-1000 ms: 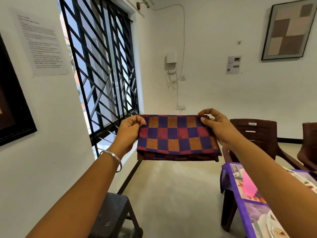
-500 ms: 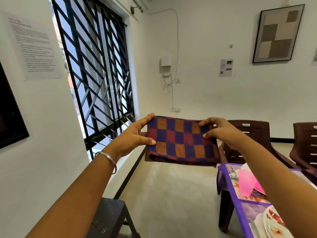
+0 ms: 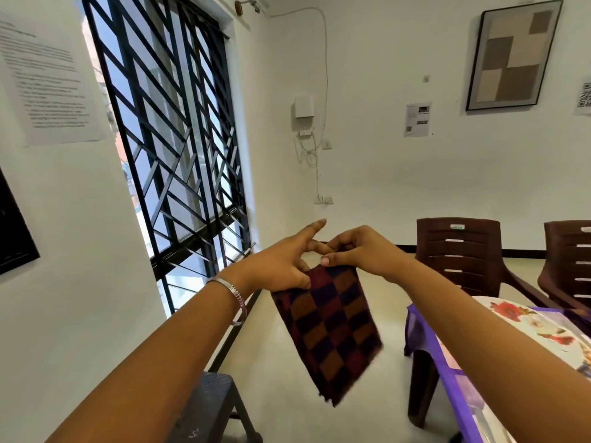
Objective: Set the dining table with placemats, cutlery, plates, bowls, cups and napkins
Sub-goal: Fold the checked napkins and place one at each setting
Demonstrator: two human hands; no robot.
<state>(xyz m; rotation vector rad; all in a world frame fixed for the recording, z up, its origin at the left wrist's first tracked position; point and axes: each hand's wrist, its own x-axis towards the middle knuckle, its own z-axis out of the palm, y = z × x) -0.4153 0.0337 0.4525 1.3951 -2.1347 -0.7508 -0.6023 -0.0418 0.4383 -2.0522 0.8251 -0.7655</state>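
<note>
both hands meet at top edge of checkered placemat [image 3: 332,330]: left hand [image 3: 278,266] pinches with thumb, forefinger extended; right hand [image 3: 361,251] curled, pinching; placemat hangs tilted.

I see the table [image 3: 425,346] at the lower right, only partly in frame, on dark brown legs. A purple cloth [image 3: 415,327] drapes over its near corner, and a floral cover [image 3: 524,318] with red flowers lies on top. The floor [image 3: 287,394] is pale and smooth; a dark stool [image 3: 211,401] stands on it at bottom centre, and two brown chairs [image 3: 460,254] stand behind the table.
</note>
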